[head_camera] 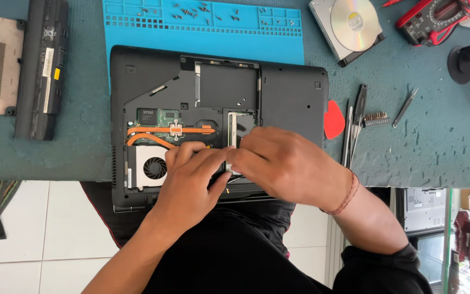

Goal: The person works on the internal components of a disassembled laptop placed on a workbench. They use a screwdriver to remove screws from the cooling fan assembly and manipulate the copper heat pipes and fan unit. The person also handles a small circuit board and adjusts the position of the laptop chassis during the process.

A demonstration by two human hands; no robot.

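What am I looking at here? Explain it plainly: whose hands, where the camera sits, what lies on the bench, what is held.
There is one picture, taken by a camera worn on a person's head, looking down at their own bare hands. There is no machine.

On the teal bench lies a black laptop, upside down with its bottom cover off, so its fan and orange copper pipes show. The left hand and right hand meet over an open slot near the middle of it. Their fingertips pinch something small there, but the fingers hide what it is.

Around it: a blue mat with loose screws, a long battery at the left, a disc drive with a shiny disc, a red meter, a red pry pick, screwdrivers and tweezers.
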